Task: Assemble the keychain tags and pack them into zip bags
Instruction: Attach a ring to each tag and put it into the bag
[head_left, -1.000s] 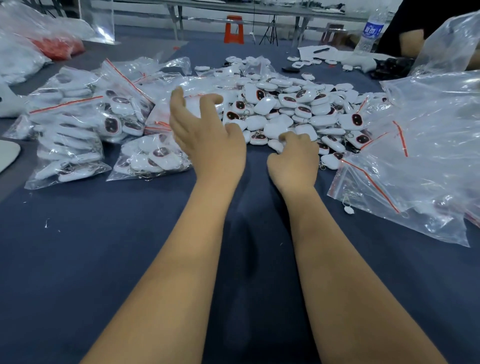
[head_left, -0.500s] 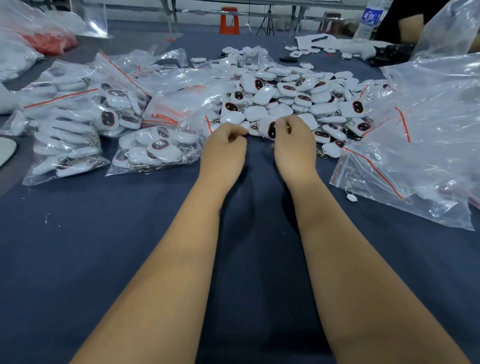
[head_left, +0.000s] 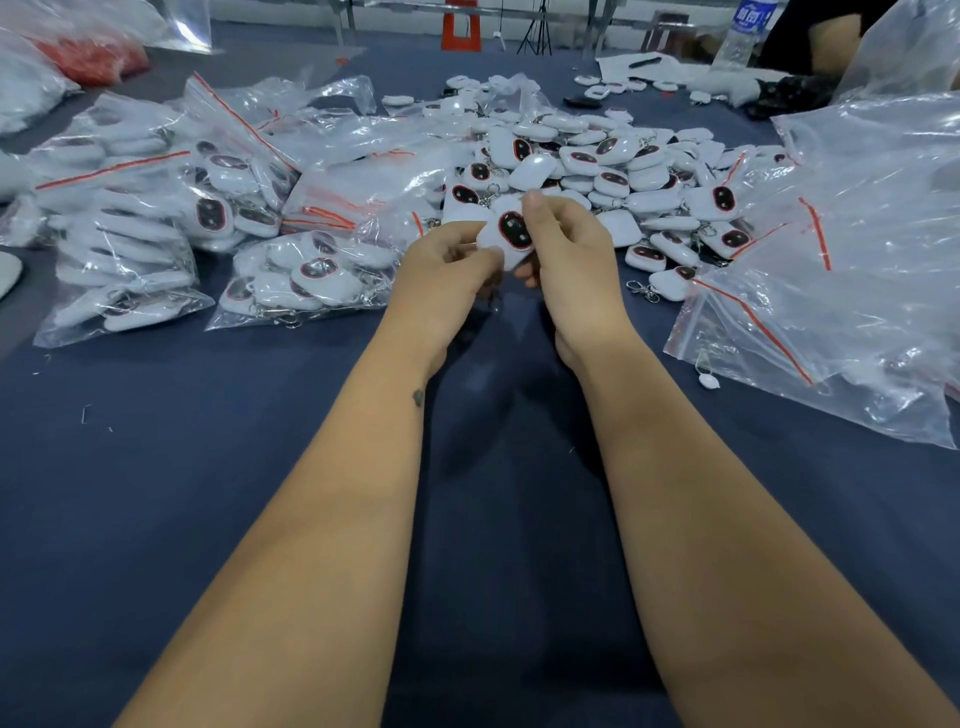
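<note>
While both forearms reach out from the near edge over the dark blue cloth-covered table (head_left: 156, 519), the two hands meet in the middle of the scene around one white rounded plastic keychain tag with a dark red-rimmed oval face (head_left: 511, 234). The right hand (head_left: 569, 260) has its fingers curled round the right side of the tag, with one fingertip (head_left: 533, 200) resting over its far top edge and the thumb tucked underneath. The left hand (head_left: 447, 270) pinches the tag's lower left edge, its fingers bent inward and close together. The tag sits tilted between the two hands, face toward the camera, lifted just in front of the loose heap of white keychain tags (head_left: 613, 171) that spreads across the far middle of the table.

To the left lie several filled clear zip bags with red seal strips (head_left: 130, 218), each packed with white tags, and one such bag (head_left: 306, 275) lies just left of the left hand. On the right a pile of empty clear zip bags (head_left: 857, 270) covers the table's right side. A small white loose piece (head_left: 708, 382) lies on the cloth beside that pile's near corner. A clear plastic water bottle (head_left: 743, 31) stands at the far right.
</note>
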